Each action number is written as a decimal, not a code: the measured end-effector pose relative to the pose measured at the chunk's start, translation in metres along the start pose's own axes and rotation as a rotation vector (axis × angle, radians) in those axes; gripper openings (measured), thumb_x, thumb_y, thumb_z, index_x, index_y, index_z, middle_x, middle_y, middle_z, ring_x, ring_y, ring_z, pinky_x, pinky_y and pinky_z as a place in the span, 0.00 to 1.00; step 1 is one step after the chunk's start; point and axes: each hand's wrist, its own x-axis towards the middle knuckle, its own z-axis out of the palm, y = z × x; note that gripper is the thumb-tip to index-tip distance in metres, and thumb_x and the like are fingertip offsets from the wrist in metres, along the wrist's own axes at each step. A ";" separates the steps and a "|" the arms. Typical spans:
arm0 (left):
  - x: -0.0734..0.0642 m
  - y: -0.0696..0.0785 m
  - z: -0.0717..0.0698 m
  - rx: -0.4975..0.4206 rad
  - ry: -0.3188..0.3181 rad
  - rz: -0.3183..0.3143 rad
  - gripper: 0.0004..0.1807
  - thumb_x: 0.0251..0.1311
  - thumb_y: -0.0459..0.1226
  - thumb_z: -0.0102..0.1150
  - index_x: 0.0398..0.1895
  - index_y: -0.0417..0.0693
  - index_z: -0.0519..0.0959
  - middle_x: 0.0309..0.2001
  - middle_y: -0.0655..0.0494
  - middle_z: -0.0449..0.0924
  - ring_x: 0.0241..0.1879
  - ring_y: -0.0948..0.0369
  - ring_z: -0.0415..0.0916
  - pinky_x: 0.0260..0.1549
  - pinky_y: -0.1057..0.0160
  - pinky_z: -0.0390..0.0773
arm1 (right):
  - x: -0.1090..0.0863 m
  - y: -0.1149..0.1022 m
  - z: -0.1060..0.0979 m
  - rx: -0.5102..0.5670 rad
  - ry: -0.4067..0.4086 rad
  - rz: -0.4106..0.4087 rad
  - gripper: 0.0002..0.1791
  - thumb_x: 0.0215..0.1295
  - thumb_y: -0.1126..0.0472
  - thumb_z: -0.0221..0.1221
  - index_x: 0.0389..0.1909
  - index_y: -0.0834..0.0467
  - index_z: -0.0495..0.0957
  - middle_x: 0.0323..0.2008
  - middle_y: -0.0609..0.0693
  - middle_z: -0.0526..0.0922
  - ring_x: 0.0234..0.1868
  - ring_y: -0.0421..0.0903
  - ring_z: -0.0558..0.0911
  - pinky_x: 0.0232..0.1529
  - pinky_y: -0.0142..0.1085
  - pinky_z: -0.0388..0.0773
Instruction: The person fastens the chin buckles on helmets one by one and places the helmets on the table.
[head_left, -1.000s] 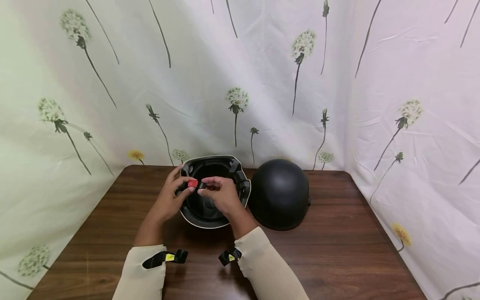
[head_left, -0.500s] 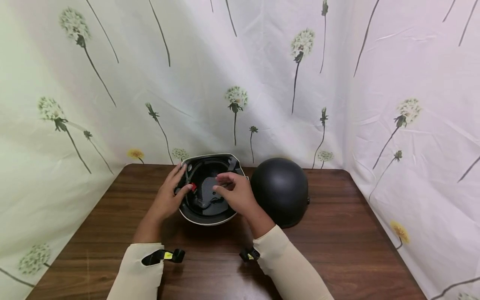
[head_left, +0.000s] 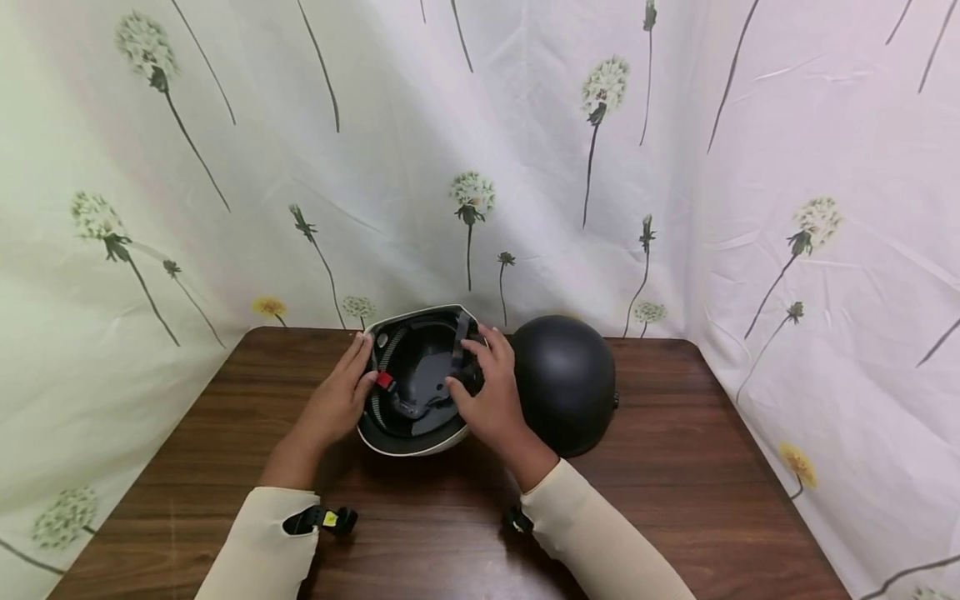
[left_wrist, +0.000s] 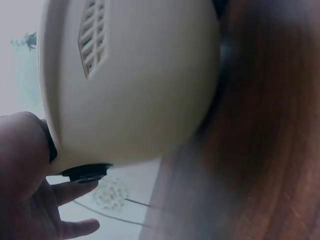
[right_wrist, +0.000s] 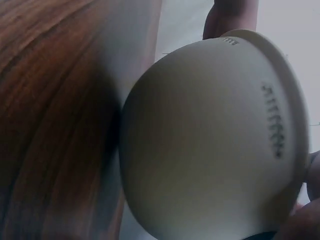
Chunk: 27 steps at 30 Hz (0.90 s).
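Note:
A cream-shelled helmet [head_left: 408,442] lies upside down on the table, its black lining facing up. My left hand [head_left: 337,402] grips its left rim, thumb inside by a red buckle [head_left: 385,380] and fingers along the outside. At the opposite rim, my right hand [head_left: 491,398] holds on with the thumb inside and the fingers near a dark strap [head_left: 460,335]. The left wrist view shows the cream shell [left_wrist: 140,100] with a vent grille and a black round fitting [left_wrist: 86,172] near my fingers. Smooth shell [right_wrist: 205,130] fills much of the right wrist view.
A black helmet [head_left: 564,383] sits dome up just right of my right hand. The brown wooden table [head_left: 675,500] ends at the back against a white flower-print curtain [head_left: 405,167]. Small black wrist cameras [head_left: 341,522] hang from both sleeves.
My right hand has let go near the buckle at the helmet's middle and moved right to its rim. My left hand has let the buckle drop to the inner side. The helmet has turned slightly.

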 end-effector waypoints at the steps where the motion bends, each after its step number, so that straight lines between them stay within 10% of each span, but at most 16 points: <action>1: -0.001 0.000 0.001 0.002 -0.004 -0.001 0.33 0.83 0.43 0.42 0.85 0.44 0.49 0.85 0.39 0.45 0.81 0.37 0.52 0.73 0.33 0.61 | -0.001 0.001 0.000 0.011 -0.003 0.019 0.31 0.66 0.61 0.70 0.69 0.60 0.74 0.81 0.58 0.59 0.84 0.58 0.53 0.73 0.59 0.70; 16: -0.001 -0.012 -0.019 0.042 -0.164 0.016 0.45 0.75 0.35 0.54 0.87 0.56 0.41 0.86 0.47 0.42 0.76 0.33 0.61 0.57 0.23 0.67 | -0.002 0.000 -0.005 0.144 -0.125 0.148 0.42 0.64 0.65 0.63 0.80 0.55 0.60 0.84 0.53 0.53 0.83 0.56 0.58 0.73 0.59 0.68; 23: 0.014 -0.017 -0.032 -0.079 -0.262 0.124 0.49 0.71 0.37 0.64 0.86 0.47 0.44 0.83 0.35 0.44 0.76 0.29 0.57 0.65 0.27 0.67 | -0.001 0.002 -0.009 0.154 -0.130 0.170 0.43 0.63 0.68 0.63 0.79 0.55 0.61 0.83 0.54 0.54 0.82 0.57 0.59 0.71 0.60 0.69; 27: 0.021 -0.014 -0.039 -0.126 -0.373 0.046 0.57 0.67 0.44 0.70 0.87 0.51 0.40 0.83 0.34 0.41 0.72 0.28 0.64 0.63 0.29 0.72 | -0.002 0.003 -0.012 0.157 -0.145 0.157 0.43 0.63 0.69 0.64 0.80 0.55 0.60 0.84 0.55 0.53 0.83 0.58 0.57 0.71 0.61 0.68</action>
